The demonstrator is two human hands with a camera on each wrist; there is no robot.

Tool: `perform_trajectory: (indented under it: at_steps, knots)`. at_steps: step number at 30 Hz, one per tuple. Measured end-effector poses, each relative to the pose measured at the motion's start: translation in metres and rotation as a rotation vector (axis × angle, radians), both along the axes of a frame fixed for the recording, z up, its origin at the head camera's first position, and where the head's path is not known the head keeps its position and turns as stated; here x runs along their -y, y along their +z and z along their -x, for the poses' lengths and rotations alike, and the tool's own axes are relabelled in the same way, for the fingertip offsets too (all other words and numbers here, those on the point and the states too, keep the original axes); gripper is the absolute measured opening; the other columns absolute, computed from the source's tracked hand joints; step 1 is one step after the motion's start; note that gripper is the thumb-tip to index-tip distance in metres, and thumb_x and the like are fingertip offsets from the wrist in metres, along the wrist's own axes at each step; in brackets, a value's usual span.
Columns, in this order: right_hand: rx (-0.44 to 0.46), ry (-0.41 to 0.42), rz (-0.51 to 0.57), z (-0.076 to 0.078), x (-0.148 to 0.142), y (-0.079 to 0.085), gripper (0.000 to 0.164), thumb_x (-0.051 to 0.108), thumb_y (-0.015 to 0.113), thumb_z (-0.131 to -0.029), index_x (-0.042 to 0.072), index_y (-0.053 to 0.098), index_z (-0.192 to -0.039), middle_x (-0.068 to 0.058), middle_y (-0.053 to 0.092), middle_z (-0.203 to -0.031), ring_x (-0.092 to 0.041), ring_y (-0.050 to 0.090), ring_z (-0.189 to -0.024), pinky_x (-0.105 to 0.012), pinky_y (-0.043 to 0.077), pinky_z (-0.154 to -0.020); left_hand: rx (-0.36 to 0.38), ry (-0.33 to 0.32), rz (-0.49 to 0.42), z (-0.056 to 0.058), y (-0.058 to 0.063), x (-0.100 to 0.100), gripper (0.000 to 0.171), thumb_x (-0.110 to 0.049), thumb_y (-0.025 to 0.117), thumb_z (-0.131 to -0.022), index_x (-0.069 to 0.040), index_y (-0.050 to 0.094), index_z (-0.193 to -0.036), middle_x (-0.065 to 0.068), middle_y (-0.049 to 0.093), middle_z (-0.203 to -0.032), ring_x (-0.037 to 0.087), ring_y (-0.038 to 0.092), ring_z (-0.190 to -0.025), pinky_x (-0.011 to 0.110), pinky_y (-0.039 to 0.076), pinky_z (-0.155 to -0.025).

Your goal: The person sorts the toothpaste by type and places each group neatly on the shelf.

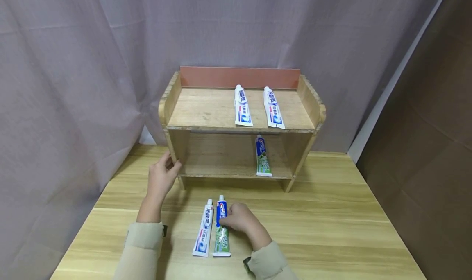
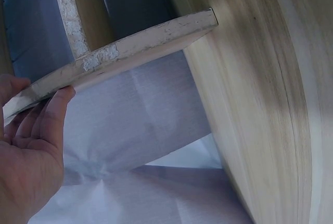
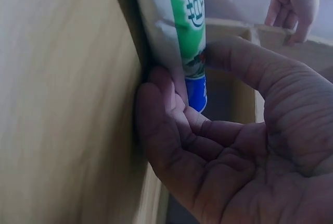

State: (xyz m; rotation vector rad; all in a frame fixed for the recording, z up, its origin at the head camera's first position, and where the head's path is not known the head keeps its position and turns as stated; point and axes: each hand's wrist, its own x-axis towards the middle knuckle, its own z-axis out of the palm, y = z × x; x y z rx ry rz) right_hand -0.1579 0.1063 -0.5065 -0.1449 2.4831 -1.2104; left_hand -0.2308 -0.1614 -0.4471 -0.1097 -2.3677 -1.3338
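Observation:
At the front of the table, my right hand (image 1: 241,219) pinches a blue-and-green toothpaste tube (image 1: 222,242) between thumb and fingers. In the right wrist view, the thumb lies on one side of this tube (image 3: 190,21) and the curled fingers on the other. Just left of it lies a white toothpaste tube (image 1: 203,233), cap away from me. My left hand (image 1: 161,177) grips the left side panel of a two-tier wooden shelf (image 1: 214,175). The left wrist view shows thumb and fingertips on opposite faces of the panel edge (image 2: 140,39).
Two white toothpaste tubes (image 1: 243,110) (image 1: 273,110) lie on the upper tier, centre and right. Another blue-and-green tube (image 1: 262,159) lies on the lower tier, right of centre. A grey curtain (image 1: 236,26) hangs behind the shelf, and a brown surface (image 1: 424,120) rises along the right.

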Motion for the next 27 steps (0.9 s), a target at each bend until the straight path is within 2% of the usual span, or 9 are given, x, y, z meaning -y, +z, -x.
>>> perform_trajectory:
  at_steps: [7, 14, 23, 27]
  knots:
    - [0.016, 0.019, -0.004, 0.000, -0.011, 0.002, 0.041, 0.025, 0.083, -0.079, 0.015, 0.050, -0.058, 0.004, 0.050, -0.054, -0.011, 0.041, -0.047, -0.021, 0.034, -0.042, -0.003, 0.020, 0.012, 0.000, -0.002, 0.001, 0.037, -0.014, 0.066, -0.095, -0.008, 0.063, -0.132, 0.026, 0.067, -0.118, 0.039, 0.069, -0.105, 0.042, 0.061, -0.085]
    - [0.003, 0.031, -0.015, 0.001, -0.013, -0.001, 0.040, 0.025, 0.087, -0.076, 0.014, 0.052, -0.059, 0.002, 0.055, -0.057, -0.011, 0.043, -0.048, -0.021, 0.034, -0.041, -0.007, 0.018, 0.026, 0.000, -0.003, 0.000, 0.038, -0.015, 0.066, -0.095, -0.008, 0.063, -0.132, 0.026, 0.068, -0.117, 0.040, 0.070, -0.104, 0.042, 0.061, -0.085]
    - [-0.004, 0.016, 0.035, 0.001, -0.021, -0.005, 0.045, 0.023, 0.085, -0.077, 0.016, 0.045, -0.057, 0.006, 0.043, -0.054, -0.010, 0.038, -0.049, -0.021, 0.031, -0.044, -0.014, 0.023, 0.029, 0.001, -0.004, 0.001, 0.038, -0.015, 0.066, -0.095, -0.008, 0.063, -0.132, 0.026, 0.067, -0.118, 0.040, 0.070, -0.104, 0.041, 0.061, -0.084]
    - [0.002, 0.023, 0.061, 0.001, -0.024, -0.006, 0.044, 0.023, 0.084, -0.078, 0.017, 0.046, -0.058, 0.007, 0.044, -0.054, -0.009, 0.040, -0.050, -0.020, 0.032, -0.045, -0.017, 0.025, 0.024, 0.001, -0.004, 0.000, 0.037, -0.015, 0.066, -0.095, -0.008, 0.063, -0.132, 0.026, 0.067, -0.118, 0.040, 0.070, -0.103, 0.041, 0.062, -0.083]
